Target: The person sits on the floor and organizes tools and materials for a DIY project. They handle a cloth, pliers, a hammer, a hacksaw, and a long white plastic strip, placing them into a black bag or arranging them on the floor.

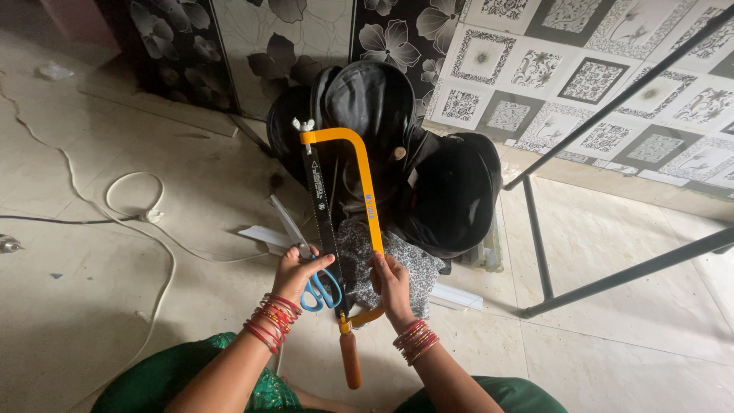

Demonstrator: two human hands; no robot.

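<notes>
**sawdust_sam:** What's going on in this shot, head cam looking down at the floor?

**tile_tinker:** The person is holding a hacksaw (342,229), yellow frame with a dark blade and a brown wooden handle, out in front of them, handle end towards their lap. The right hand (394,287) is wrapped around the yellow frame near the handle end. The left hand (294,271) is pinching the blade (319,206) low down, and it looks like the blue-handled scissors (306,256) are tucked in that same hand, though I can't tell exactly how the fingers sit on them.

**sawdust_sam:** So cutting or not?

**tile_tinker:** I'd say not. The saw is up in both hands and the blade isn't on anything. My guess is they're checking or seating the blade, since the fingers are right on it. The wing nut (303,125) sits at the far end.

**sawdust_sam:** What does the next bit need?

**tile_tinker:** Probably freeing a hand. Scissors plus blade in one grip is awkward, and the teeth are right by the fingertips. There's white trim (456,297) on the floor just past the hands, black bags (413,168) behind, and a white cable (130,214) looped off to the left.
</notes>
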